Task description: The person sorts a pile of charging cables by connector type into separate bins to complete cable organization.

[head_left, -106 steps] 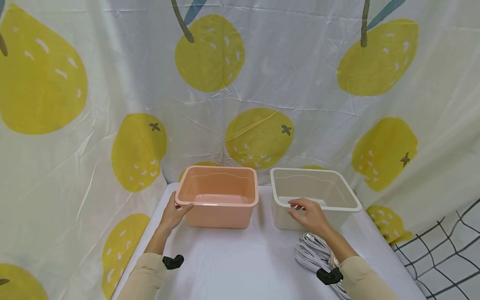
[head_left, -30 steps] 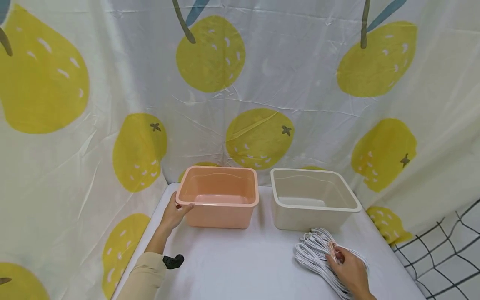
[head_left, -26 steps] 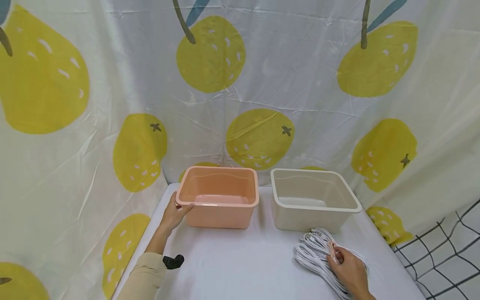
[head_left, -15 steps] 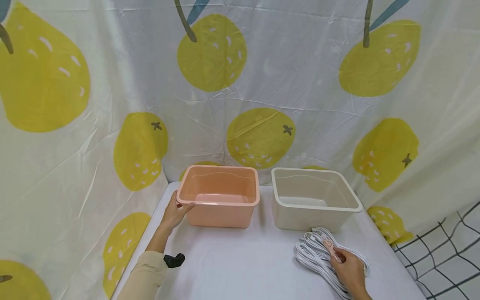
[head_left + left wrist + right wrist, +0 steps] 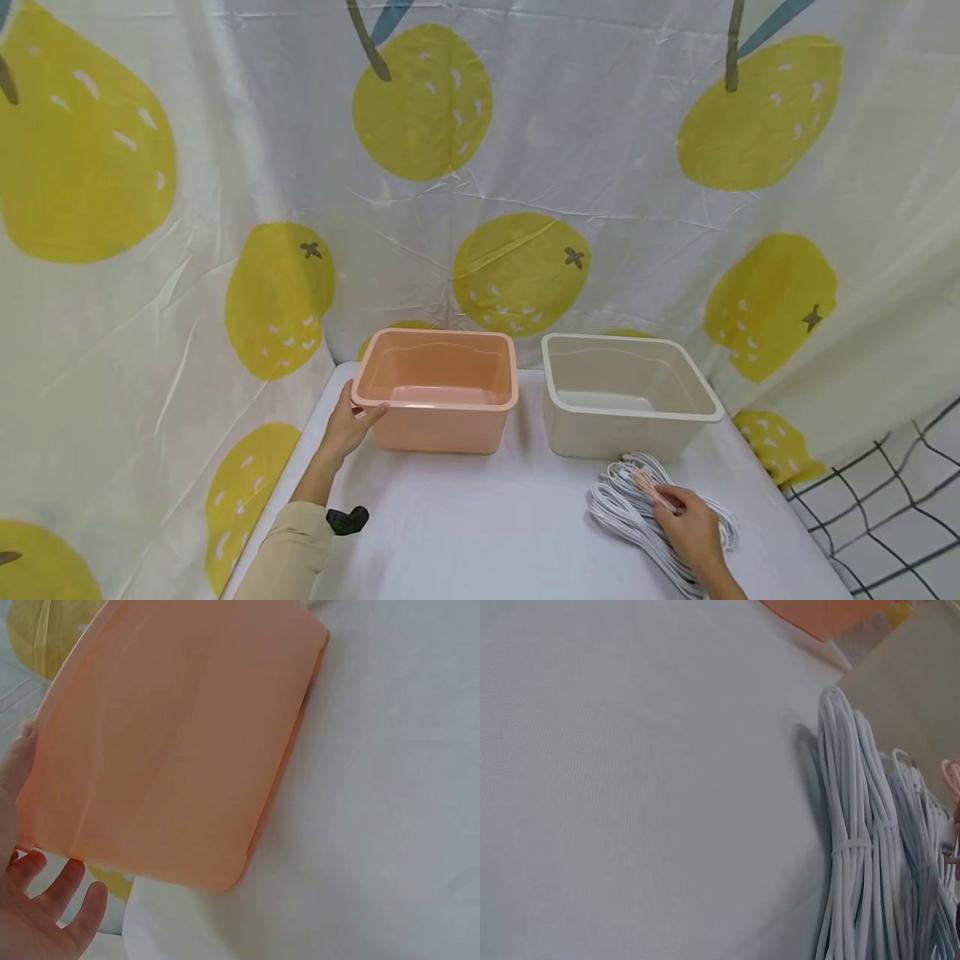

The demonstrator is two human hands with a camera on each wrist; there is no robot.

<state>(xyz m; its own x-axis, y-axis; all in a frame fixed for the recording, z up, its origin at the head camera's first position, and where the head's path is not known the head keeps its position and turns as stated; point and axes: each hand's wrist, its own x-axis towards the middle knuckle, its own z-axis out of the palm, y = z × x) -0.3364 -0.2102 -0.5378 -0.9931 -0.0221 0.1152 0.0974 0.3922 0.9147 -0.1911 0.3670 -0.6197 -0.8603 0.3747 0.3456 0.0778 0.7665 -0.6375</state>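
Observation:
My left hand [image 5: 347, 429] holds the near left corner of a peach plastic bin [image 5: 442, 431], thumb along the front rim and fingers at the side. In the left wrist view its thumb and fingers meet the bin's edge. My right hand [image 5: 692, 527] pinches a small pink cable bundle [image 5: 647, 483] between thumb and fingers, over a pile of white bundled cables [image 5: 626, 518]. In the right wrist view the white cables [image 5: 851, 847] lie tied in long loops, and the pink cable [image 5: 952, 776] shows at the right edge; most of that hand is out of frame.
A cream bin [image 5: 615, 435] stands right of the peach one, just behind the cables, with nothing seen inside either. Both stand on a white-covered table [image 5: 480, 533]. A fruit-print curtain [image 5: 525, 192] hangs behind, and a black wire grid [image 5: 892, 500] is at the right.
My right hand came down from above the cream bin's front to the cables and took hold of the pink one, then shifted it slightly up and left. My left hand stays on the peach bin.

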